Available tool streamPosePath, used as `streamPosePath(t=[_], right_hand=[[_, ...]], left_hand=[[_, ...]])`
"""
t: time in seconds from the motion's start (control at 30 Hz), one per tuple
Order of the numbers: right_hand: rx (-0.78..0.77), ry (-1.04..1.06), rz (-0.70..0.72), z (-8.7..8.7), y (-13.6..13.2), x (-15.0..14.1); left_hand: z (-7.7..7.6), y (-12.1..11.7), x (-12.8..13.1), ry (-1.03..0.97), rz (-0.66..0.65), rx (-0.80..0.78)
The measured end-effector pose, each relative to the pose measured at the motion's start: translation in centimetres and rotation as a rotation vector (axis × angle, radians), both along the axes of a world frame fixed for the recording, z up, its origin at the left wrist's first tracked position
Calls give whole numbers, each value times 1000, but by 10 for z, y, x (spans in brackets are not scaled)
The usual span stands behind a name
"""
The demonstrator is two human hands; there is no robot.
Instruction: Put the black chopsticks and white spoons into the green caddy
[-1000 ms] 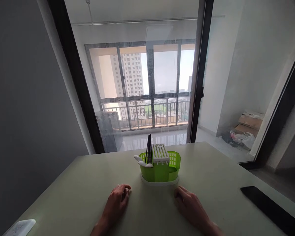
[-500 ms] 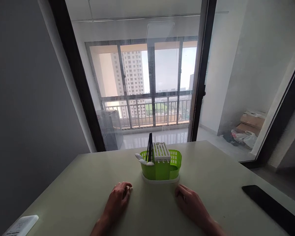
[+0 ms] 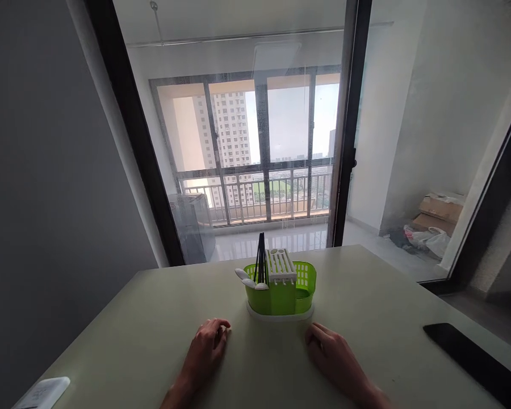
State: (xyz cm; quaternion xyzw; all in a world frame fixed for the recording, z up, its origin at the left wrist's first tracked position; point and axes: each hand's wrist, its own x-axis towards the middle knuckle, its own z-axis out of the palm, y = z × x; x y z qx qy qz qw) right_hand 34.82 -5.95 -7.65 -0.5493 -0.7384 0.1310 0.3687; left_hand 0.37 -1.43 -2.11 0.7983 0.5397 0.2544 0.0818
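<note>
A green basket caddy [image 3: 281, 304] with a white base and a white slotted top [image 3: 281, 266] stands on the pale table. In its left part are black chopsticks [image 3: 261, 255] and several white spoons [image 3: 249, 283], bowls upward. My left hand [image 3: 208, 343] rests on the table, in front and to the left of the caddy, its fingers loosely bent with a gap at the thumb. On the near right side lies my right hand [image 3: 330, 349], fingers loosely curled and holding nothing. Neither hand touches the caddy.
At the right edge of the table [image 3: 162, 301] lies a long black flat object [image 3: 472, 355]. A white object [image 3: 45, 392] with printing lies at the near left corner. Beyond the table are a glass door frame [image 3: 350, 136], a balcony, and cardboard boxes [image 3: 443, 210] with plastic bags.
The whole view has shifted slightly, with things sitting a little lower in the picture. Both hands and the caddy keep their places on the table.
</note>
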Motion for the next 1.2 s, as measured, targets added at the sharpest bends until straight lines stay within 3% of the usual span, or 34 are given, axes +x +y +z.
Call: streamPosePath(t=[1.0, 1.2], right_hand=[[34, -13, 8, 0, 1, 1], [65, 91, -128, 3, 1, 1]], left_hand=[[-2, 1, 0, 4, -11, -19], [2, -1, 2, -10, -9, -32]])
